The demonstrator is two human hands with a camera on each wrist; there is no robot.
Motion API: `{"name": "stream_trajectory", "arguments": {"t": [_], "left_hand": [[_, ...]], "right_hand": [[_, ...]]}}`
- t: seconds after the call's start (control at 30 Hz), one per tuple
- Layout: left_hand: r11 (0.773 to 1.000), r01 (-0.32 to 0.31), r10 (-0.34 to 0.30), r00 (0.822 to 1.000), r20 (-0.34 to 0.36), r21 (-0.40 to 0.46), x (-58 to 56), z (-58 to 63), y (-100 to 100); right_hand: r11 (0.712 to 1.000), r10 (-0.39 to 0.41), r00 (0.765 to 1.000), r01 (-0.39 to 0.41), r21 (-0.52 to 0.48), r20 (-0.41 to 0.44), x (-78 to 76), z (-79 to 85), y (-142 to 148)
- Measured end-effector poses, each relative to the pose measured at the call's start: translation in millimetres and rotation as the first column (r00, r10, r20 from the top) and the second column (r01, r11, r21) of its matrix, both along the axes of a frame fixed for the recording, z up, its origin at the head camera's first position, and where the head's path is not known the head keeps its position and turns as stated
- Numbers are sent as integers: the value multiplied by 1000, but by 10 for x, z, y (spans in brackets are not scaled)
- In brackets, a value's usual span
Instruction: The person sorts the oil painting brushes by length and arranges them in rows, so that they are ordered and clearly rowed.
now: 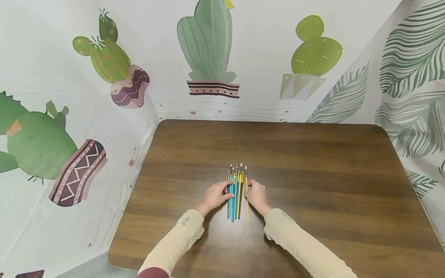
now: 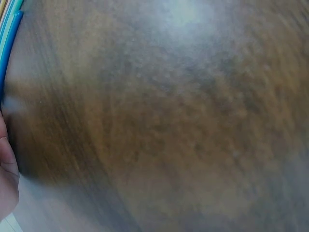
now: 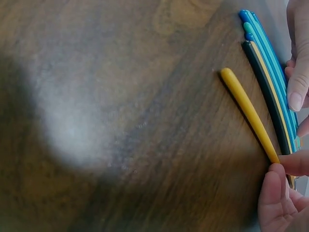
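A bunch of slim paintbrushes [image 1: 231, 211] lies side by side on the wooden table, bristles pointing away from me. Their handles are teal, blue, yellow and black. My left hand [image 1: 215, 196] rests at the bunch's left side, thumb and fingertips touching the handles from above. Just right of the bunch, a separate yellow paintbrush [image 3: 248, 113] lies along the table. Between thumb and finger my right hand [image 1: 257, 196] pinches that yellow handle. Only the handle ends of the bunch and a bit of the left hand [image 2: 7, 174] show in the left wrist view.
The brown table [image 1: 313, 166] has rounded corners and extends on both sides of the hands. A white cloth [image 1: 257, 46] printed with cacti and leaves hangs behind and beside it. Light reflects off the tabletop near the handle ends.
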State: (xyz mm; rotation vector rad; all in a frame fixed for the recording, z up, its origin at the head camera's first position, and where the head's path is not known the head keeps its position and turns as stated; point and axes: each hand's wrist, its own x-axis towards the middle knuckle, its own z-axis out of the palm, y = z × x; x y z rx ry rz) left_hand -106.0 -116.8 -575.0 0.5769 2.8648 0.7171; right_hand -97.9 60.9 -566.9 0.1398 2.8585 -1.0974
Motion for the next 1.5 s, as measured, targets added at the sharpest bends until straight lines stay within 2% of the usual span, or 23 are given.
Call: {"name": "stream_trajectory", "arguments": {"t": [0.43,0.7,0.83,0.97,1.1,1.23,1.33,1.4,1.5], "left_hand": [[1000,-4,5,1000,3,-6,16,3,-1],[1000,-6,6,1000,7,-9,12,-1,7],[1000,-3,3,1000,6,-14,13,-2,13],[1000,-4,5,1000,18,-23,22,3,19],[1000,-7,8,999,34,-21,19,8,24],[1000,-1,2,999,37,-19,17,4,28],[1000,4,-3,999,43,-14,19,-5,28],[1000,2,-2,999,46,-12,20,-10,25],[1000,-1,1,999,40,0,21,-7,17]], "right_hand": [[999,13,997,-16,38,77,8,64,-78],[998,17,995,-23,62,95,-4,54,-93],[999,8,997,-11,30,83,-4,43,-59],[995,-21,996,28,-92,82,-1,34,6],[959,-47,991,80,-271,125,-42,20,97],[870,-68,982,145,-471,176,-143,42,259],[805,-95,976,190,-563,194,-265,84,450],[791,-114,975,204,-577,189,-371,121,601],[798,-135,976,209,-565,171,-551,187,837]]}}
